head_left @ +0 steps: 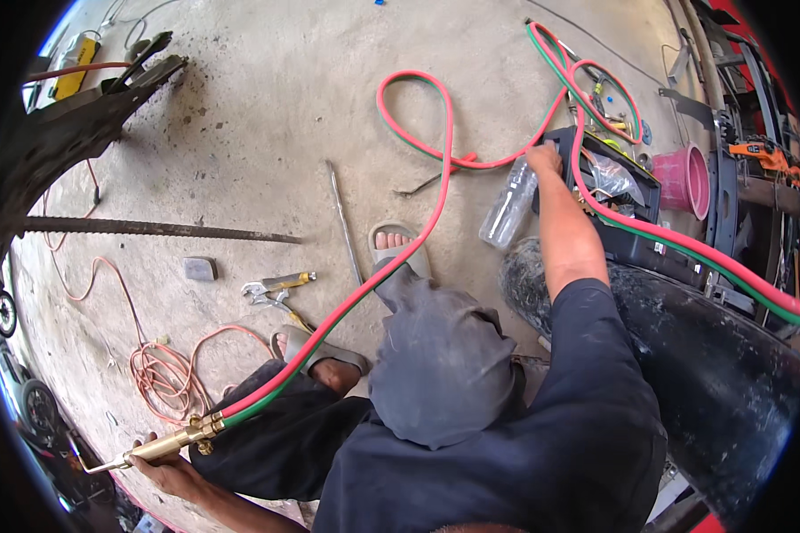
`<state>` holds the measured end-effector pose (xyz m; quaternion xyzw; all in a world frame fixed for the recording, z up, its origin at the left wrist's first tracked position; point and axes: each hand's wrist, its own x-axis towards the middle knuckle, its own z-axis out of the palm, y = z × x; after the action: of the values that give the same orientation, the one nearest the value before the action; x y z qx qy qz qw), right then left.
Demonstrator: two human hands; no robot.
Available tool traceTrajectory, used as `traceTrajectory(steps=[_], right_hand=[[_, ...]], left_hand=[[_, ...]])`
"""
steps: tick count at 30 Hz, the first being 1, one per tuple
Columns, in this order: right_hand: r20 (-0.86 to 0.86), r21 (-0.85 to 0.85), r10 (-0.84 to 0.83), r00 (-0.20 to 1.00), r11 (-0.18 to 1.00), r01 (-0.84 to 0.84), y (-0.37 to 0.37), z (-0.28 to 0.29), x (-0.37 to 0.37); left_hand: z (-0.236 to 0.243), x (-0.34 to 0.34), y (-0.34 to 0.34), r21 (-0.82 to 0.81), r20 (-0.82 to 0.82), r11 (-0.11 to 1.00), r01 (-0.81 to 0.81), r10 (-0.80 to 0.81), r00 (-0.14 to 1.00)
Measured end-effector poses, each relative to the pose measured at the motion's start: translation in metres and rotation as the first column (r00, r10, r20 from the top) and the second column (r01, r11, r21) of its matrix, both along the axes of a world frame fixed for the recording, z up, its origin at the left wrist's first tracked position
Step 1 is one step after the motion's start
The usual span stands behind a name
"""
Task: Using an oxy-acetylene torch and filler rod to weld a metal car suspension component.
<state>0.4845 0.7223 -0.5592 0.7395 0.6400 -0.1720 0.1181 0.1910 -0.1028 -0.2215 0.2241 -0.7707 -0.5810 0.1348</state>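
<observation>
At the lower left my left hand (156, 466) is closed on a brass gas torch (173, 444) with a bent tip; a red and green twin hose (347, 320) runs from it across my body and loops on the floor. My right hand (545, 160) reaches out with fingers closed on the top of a clear plastic bottle (507, 209). Beside the bottle is an open black toolbox (636, 233) holding a plastic bag and other items, partly hidden by the hose.
Pliers and wrenches (277, 284), a grey block (200, 268), a metal rod (342, 213) and coiled orange cord (156, 373) lie on the concrete. Dark metalwork (84, 133) and a long bar (160, 229) stand left; a pink bucket (676, 182) and black cylinder (684, 373) are right.
</observation>
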Motion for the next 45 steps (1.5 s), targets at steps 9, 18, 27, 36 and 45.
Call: traceTrajectory(steps=[9,18,27,36,45], right_hand=[[-0.122,0.086,0.025,0.992,0.996,-0.015,-0.001,0.018,-0.001],[-0.443,0.767,0.280,0.852,0.611,0.198,-0.195,0.134,0.028],[-0.270,0.801,0.248,0.930,0.594,0.075,-0.199,0.124,0.060],[-0.922,0.365,0.357,0.153,0.930,0.030,-0.292,0.302,0.005],[-0.621,0.655,0.694,-0.364,0.204,-0.728,-0.503,0.408,-0.094]], left_hand=[[-0.002,-0.008,0.021,0.009,-0.015,0.999,0.048,-0.048,0.999],[-0.006,-0.002,0.020,0.083,-0.088,0.990,0.117,-0.110,0.990],[-0.014,0.011,-0.008,0.276,-0.177,0.952,0.135,-0.087,0.980],[0.018,0.047,0.076,0.230,-0.366,0.930,0.288,-0.191,0.911],[0.119,0.053,0.200,0.484,-0.663,0.693,0.534,-0.108,0.741]])
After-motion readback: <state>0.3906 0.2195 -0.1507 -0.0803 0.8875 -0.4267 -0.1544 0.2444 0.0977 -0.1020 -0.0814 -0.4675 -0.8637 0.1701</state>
